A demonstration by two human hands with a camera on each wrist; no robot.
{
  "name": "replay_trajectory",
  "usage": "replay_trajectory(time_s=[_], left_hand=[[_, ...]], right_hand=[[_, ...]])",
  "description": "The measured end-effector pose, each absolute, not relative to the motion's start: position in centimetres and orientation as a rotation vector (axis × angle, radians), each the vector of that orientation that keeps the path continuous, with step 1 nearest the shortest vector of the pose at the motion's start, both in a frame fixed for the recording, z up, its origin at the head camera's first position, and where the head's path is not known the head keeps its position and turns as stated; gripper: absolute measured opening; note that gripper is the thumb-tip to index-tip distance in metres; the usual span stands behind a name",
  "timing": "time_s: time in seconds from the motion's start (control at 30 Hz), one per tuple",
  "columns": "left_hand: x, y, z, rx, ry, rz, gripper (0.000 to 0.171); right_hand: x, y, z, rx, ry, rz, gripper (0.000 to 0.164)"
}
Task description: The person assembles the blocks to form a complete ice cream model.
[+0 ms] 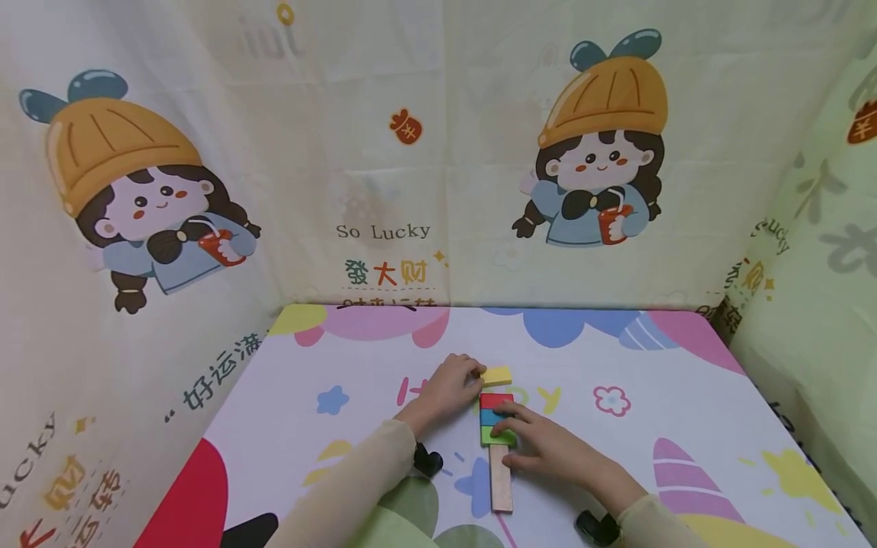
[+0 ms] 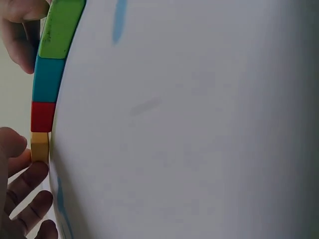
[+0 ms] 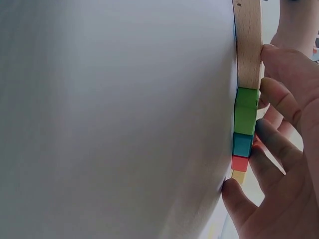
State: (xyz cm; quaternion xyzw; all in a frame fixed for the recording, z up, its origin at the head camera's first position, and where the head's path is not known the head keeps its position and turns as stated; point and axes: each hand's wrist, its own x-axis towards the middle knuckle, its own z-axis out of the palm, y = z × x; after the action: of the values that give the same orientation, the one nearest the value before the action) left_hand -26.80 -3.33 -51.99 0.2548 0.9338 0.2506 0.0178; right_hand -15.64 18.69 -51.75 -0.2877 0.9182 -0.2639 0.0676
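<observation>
A yellow block (image 1: 497, 376) lies at the far end of a short line of blocks, and my left hand (image 1: 454, 384) pinches its left end. Nearer stand a red block (image 1: 496, 400), a blue block (image 1: 488, 417) and a green block (image 1: 499, 436), side by side. A plain wooden strip (image 1: 501, 479) runs from the green block toward me. My right hand (image 1: 548, 449) rests its fingers on the coloured blocks, with the thumb beside the wooden strip. From the right wrist view, those fingers (image 3: 279, 144) lie loosely extended along the row.
The blocks lie on a white table mat (image 1: 582, 487) printed with coloured shapes. Patterned cloth (image 1: 479, 152) hangs behind the table and on both sides. Black wrist devices (image 1: 428, 460) sit at both wrists.
</observation>
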Motion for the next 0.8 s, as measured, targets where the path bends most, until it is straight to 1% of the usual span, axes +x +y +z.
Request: replay_trajectory(time_s=[0.27, 0.47, 0.8], left_hand=[[-27.1, -2.66, -52.15, 0.764, 2.944, 0.826, 0.017], [-26.96, -2.64, -51.8, 0.732, 2.922, 0.882, 0.016], [-26.53, -2.72, -51.97, 0.728, 2.899, 0.879, 0.015]], right_hand=[[-15.57, 18.77, -51.79, -0.93, 2.773, -0.817, 0.032], [-15.57, 18.73, -51.87, -0.939, 2.79, -0.803, 0.032], [-15.55, 18.74, -51.94, -0.87, 2.773, -0.792, 0.034]])
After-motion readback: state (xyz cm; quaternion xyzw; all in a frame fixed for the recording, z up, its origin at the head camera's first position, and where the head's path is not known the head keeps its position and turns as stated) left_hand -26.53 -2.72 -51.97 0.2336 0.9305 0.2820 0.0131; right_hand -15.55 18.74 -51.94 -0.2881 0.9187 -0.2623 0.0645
